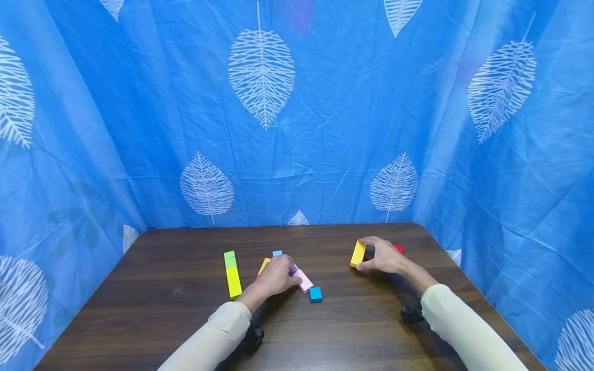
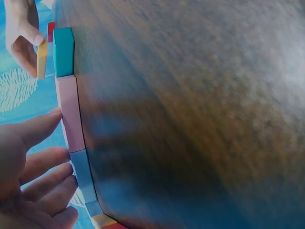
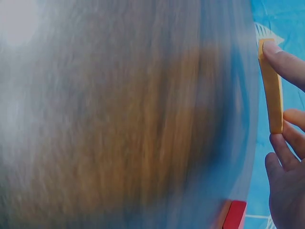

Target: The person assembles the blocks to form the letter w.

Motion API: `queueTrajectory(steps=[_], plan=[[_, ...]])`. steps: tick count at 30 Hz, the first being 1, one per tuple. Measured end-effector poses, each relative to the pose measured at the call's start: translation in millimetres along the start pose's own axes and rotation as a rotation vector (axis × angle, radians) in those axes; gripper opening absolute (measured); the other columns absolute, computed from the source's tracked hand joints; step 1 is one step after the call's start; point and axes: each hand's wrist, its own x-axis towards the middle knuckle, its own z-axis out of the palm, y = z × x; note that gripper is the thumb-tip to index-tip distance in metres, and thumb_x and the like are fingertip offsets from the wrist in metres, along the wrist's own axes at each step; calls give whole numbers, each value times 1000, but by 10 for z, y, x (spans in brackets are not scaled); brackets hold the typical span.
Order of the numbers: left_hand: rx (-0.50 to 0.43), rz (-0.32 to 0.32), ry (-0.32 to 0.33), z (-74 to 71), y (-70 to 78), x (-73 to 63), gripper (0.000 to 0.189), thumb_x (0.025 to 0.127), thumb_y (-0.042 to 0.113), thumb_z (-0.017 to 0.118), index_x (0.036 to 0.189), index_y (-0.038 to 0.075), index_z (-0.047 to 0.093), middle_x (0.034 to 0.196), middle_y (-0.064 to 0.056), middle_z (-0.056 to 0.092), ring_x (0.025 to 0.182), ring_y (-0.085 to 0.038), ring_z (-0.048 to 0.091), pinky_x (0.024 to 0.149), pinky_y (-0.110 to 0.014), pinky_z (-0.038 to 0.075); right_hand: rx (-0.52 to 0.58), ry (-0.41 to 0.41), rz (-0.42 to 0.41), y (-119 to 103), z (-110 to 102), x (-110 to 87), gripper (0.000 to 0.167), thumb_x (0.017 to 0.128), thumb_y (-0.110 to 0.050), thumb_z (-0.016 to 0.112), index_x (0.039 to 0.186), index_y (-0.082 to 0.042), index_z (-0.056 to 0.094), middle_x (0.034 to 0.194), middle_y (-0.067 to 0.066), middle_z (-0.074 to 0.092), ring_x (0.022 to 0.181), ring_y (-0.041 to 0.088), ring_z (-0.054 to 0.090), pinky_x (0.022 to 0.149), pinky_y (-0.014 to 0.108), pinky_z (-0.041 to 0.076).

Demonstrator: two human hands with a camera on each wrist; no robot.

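Observation:
My left hand point(image 1: 276, 275) is over a row of coloured blocks, its fingers loosely extended. In the left wrist view its thumb tip meets the side of a pink block point(image 2: 70, 114), while the other fingertips are beside a light blue block point(image 2: 84, 174). A teal block point(image 1: 315, 294) sits at the pink block's near end. Over on the right, my right hand point(image 1: 381, 254) grips a yellow block point(image 1: 357, 253) between thumb and fingers, holding it by its ends. Part of another yellow block point(image 1: 263, 265) is hidden behind the left hand.
Left of the row, a green block point(image 1: 230, 259) lies end to end with a bright yellow block point(image 1: 234, 282). Behind the right hand a red block point(image 1: 399, 248) shows partly. A blue leaf-patterned curtain point(image 1: 325, 129) surrounds the brown wooden table point(image 1: 176, 293).

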Motion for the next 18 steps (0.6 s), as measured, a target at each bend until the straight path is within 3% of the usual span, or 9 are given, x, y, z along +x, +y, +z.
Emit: queueTrajectory(steps=[18], plan=[[1, 3, -8, -14, -18, 8, 35, 85, 24, 88, 107, 0, 76, 111, -13, 69, 98, -27, 64, 88, -41, 57, 22, -74, -50, -263, 209, 55, 88, 77, -40, 92, 145, 1, 55, 146, 20, 55, 135, 41, 50, 110, 59, 40]])
